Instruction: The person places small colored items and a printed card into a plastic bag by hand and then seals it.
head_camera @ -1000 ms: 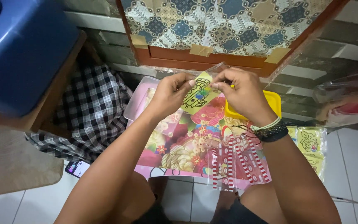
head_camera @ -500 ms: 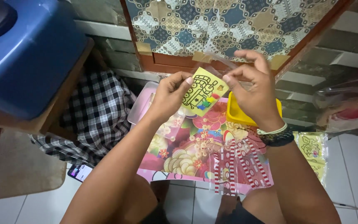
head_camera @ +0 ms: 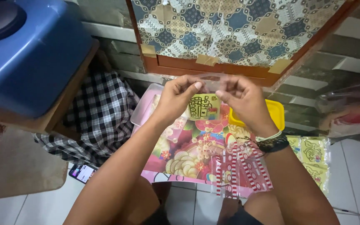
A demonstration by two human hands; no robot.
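Nearest the camera, both bare forearms run up from the person's knees over a white tiled floor [head_camera: 42, 208]; a phone [head_camera: 81, 173] lies on the tiles beside the left knee; a bundle of clear bags with red and white stripes [head_camera: 240, 173] lies on the near edge of a small flowered table [head_camera: 188, 152], partly under the right forearm; a stack of yellow cards [head_camera: 313, 156] sits on the floor to the right, well apart from the hands.

Above the table, the left hand [head_camera: 176, 100] and the right hand [head_camera: 244, 102] are raised and close together; each pinches, thumb against forefinger, the upper edge of a clear plastic sleeve [head_camera: 207, 85]; a yellow card [head_camera: 203, 107] hangs between the hands, squarely upright and apparently inside the sleeve, though the plastic is too faint to be certain.

Change noted: half a second earlier the card was tilted and the right hand stood higher; both hands are now level, and the card has dropped lower and straightened; judged from this, the card is seated in the sleeve and the open top edge is what the fingers are now working.

Behind the hands, a yellow tray [head_camera: 278, 114] and a pink lidded box [head_camera: 144, 108] rest at the table's far side; a checked cloth [head_camera: 96, 112] lies left, below a blue container [head_camera: 34, 54]; a patterned cloth [head_camera: 238, 29] hangs on the wall.
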